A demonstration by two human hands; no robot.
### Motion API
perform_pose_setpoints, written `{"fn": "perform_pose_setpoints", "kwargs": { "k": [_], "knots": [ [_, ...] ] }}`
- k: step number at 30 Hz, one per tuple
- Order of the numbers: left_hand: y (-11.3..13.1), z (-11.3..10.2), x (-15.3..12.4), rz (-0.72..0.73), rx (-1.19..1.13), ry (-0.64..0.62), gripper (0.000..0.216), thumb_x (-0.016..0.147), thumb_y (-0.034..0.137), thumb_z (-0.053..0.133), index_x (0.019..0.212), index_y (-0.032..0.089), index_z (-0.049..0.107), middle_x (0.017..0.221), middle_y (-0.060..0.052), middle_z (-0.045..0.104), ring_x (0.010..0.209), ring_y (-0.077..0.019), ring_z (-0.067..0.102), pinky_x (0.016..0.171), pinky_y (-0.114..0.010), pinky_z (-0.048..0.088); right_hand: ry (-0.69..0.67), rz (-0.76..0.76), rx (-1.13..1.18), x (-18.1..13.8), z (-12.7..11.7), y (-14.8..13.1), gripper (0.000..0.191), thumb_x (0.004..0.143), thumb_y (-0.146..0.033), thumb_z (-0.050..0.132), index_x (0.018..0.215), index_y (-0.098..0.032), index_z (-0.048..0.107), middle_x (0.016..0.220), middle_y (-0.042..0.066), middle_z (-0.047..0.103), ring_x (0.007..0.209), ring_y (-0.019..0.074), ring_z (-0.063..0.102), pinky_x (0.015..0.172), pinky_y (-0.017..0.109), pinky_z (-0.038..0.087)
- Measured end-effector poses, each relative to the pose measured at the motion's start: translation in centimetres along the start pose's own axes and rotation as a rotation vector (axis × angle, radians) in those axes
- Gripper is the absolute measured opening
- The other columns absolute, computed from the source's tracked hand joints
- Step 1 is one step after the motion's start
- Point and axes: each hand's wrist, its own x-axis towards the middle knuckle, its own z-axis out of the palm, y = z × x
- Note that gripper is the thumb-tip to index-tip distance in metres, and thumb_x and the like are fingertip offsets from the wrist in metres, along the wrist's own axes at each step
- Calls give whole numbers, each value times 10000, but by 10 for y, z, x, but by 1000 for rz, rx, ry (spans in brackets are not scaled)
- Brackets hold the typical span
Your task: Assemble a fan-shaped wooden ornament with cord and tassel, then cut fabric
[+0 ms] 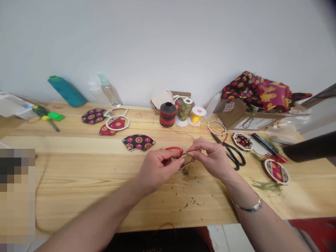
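In the head view, a small thin-rimmed piece (187, 163) is held between both hands, just above the pale, grained wooden table (105, 196). It is pinched by the closed fingertips of the left hand (157, 168), beside which a smooth red cord (173, 149) is curved, and of the right hand (210, 154). The right side is bounded by black loop-handled scissors (224, 144); more room is offered leftward and toward the table's straight front edge, past dark scraps (187, 205).

A plain pale grey wall (147, 45) rises behind a light wooden table (78, 189), pale floor (228, 238) below.
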Motion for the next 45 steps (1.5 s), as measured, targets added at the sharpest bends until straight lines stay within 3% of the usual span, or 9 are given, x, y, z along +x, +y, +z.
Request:
{"fn": "perform_pose_setpoints", "kwargs": {
  "k": [7,15,25,27,31,36,45],
  "knots": [
    [-3,4,0,24,34,91,110,774,163,644,781,182,753,728,-17,749,640,-130,660,562,-214,535,-10,36,-18,-1,3,-3,56,757,-200,698,718,-225,729,650,6,608,676,155,553,663,327,436],
    [-2,6,1,-28,-35,187,100,711,140,693,763,190,762,719,-19,765,611,-134,686,562,-218,575,-1,35,-26,-1,3,-4,59,765,-209,690,722,-231,725,659,9,614,675,156,556,656,326,437],
    [0,5,2,-58,-46,200,48,692,155,709,711,180,745,628,-1,739,499,-98,621,468,-176,516,-21,50,-17,-2,2,-5,77,777,-232,684,714,-218,726,659,16,618,687,157,568,675,328,451],
    [0,4,2,-48,-22,194,47,696,155,701,699,179,741,622,-1,734,496,-100,617,458,-177,506,-32,69,-9,-2,2,-6,58,771,-260,695,781,-220,735,727,30,655,729,167,592,699,334,468],
    [-1,6,0,-17,-7,172,96,698,125,673,720,183,745,682,-10,752,559,-117,653,500,-190,531,-59,129,84,-2,4,-7,215,740,-284,727,949,-236,735,928,57,710,855,186,640,756,345,501],
    [-6,8,-1,-3,-22,132,123,731,132,648,761,187,754,725,-16,762,601,-122,670,535,-199,543,-60,176,192,-3,10,-3,69,706,-261,750,759,-217,743,727,19,704,682,148,625,640,295,501],
    [-8,7,-4,-9,113,40,131,786,201,615,769,170,741,674,-28,726,581,-124,615,542,-232,483,-75,301,323,-4,12,-2,221,661,-378,791,725,-182,711,694,17,671,621,127,582,589,279,484]
  ]
}}
